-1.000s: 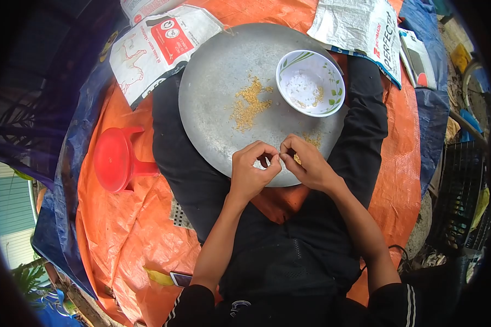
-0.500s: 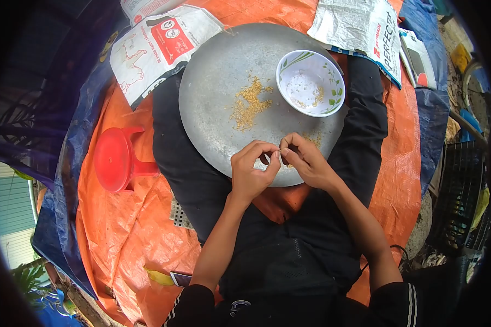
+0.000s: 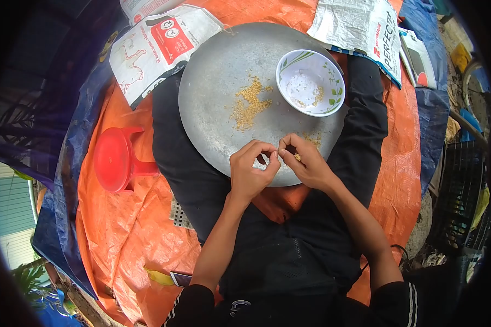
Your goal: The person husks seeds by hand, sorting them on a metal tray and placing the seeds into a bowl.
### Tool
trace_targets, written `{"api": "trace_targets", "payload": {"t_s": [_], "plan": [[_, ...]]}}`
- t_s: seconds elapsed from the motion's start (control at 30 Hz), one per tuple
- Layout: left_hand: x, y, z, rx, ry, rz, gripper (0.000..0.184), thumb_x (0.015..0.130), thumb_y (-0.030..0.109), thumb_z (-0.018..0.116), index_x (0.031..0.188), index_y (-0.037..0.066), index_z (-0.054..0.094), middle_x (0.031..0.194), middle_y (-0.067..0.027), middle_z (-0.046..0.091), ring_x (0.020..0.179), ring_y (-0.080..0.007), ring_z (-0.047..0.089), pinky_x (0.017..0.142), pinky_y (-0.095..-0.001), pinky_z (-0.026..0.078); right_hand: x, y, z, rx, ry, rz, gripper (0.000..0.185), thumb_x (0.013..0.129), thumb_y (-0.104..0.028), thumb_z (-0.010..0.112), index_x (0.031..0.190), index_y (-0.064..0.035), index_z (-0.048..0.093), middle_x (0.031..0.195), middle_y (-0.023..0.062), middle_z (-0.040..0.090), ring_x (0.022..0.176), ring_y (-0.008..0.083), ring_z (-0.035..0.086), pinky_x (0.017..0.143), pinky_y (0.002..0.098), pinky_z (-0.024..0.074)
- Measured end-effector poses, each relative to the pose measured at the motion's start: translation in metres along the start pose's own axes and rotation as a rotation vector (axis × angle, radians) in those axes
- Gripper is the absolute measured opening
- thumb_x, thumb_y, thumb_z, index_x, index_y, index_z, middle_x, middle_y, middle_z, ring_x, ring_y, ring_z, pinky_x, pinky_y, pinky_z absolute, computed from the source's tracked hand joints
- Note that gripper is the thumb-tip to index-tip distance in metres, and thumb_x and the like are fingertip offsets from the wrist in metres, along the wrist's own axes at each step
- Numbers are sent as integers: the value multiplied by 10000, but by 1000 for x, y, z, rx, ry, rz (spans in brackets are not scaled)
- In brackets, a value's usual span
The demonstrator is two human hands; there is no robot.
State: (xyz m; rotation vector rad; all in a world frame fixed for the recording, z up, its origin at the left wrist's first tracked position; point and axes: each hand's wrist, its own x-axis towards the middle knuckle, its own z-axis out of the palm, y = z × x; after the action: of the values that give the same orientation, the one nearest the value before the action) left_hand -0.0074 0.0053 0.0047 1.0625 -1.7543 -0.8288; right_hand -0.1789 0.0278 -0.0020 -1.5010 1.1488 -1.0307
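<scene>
My left hand point(image 3: 252, 170) and my right hand point(image 3: 306, 163) meet over the near edge of a round grey metal tray point(image 3: 207, 92). Thumb and forefinger are pinched on both, the tips nearly touching; whatever is between them is too small to make out. A few golden grains show inside the curl of my right fingers. On the tray lies a loose patch of golden grains point(image 3: 247, 106) like unhusked rice, and a smaller patch point(image 3: 313, 137) sits just beyond my right hand. A white bowl with green leaves point(image 3: 289, 71) stands at the tray's right, with pale and golden grains inside.
The tray rests between my legs in black trousers point(image 3: 185, 163). Orange tarpaulin point(image 3: 131, 234) covers the ground, with a red plastic stool point(image 3: 113, 159) at left. Printed sacks point(image 3: 169, 41) lie at the far left, another sack point(image 3: 354, 27) at far right. A phone-like object point(image 3: 181, 279) lies near my left elbow.
My fingertips have parted slightly, and my right hand has turned a little so that golden grains now show in its curled fingers. The tray and bowl have stayed put.
</scene>
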Motion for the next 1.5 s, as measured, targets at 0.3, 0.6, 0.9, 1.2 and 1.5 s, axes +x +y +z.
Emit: {"api": "trace_targets", "payload": {"t_s": [0.3, 0.6, 0.9, 1.2, 1.5], "plan": [[-1, 0, 2, 24, 30, 4, 89, 769, -22, 712, 837, 23, 677, 779, -65, 691, 598, -133, 620, 565, -259, 488, 0, 5, 2, 71, 1, 93, 107, 978, -102, 578, 987, -1, 545, 836, 108, 610, 754, 214, 581, 691, 341, 461], [0, 1, 4, 67, 46, 74, 132, 748, -34, 724, 858, 29, 685, 803, -69, 698, 598, -143, 620, 556, -261, 494, 0, 5, 1, 95, -12, 80, 111, 978, -105, 575, 988, 2, 546, 826, 107, 605, 735, 208, 566, 679, 342, 455], [-1, -5, 2, 193, 41, 191, 149, 738, -27, 732, 862, 41, 688, 812, -86, 697, 650, -199, 663, 556, -303, 525, 0, 4, 1, 99, -11, 101, 112, 977, -102, 575, 982, 6, 546, 799, 104, 599, 694, 196, 539, 646, 335, 436], [-2, -6, 2, 287, 26, 278, 176, 715, -45, 732, 861, 39, 681, 800, -91, 685, 681, -243, 674, 593, -322, 537, 0, 7, 2, 79, 1, 109, 112, 982, -105, 567, 969, 3, 542, 758, 76, 574, 667, 160, 521, 619, 320, 423], [11, -6, 9, 255, 38, 204, 162, 727, -45, 726, 847, 50, 671, 809, -84, 671, 691, -236, 670, 589, -321, 536, 0, 13, -7, 356, 21, 298, 139, 978, -122, 561, 942, 12, 564, 722, 56, 564, 656, 134, 547, 624, 299, 454]]}}
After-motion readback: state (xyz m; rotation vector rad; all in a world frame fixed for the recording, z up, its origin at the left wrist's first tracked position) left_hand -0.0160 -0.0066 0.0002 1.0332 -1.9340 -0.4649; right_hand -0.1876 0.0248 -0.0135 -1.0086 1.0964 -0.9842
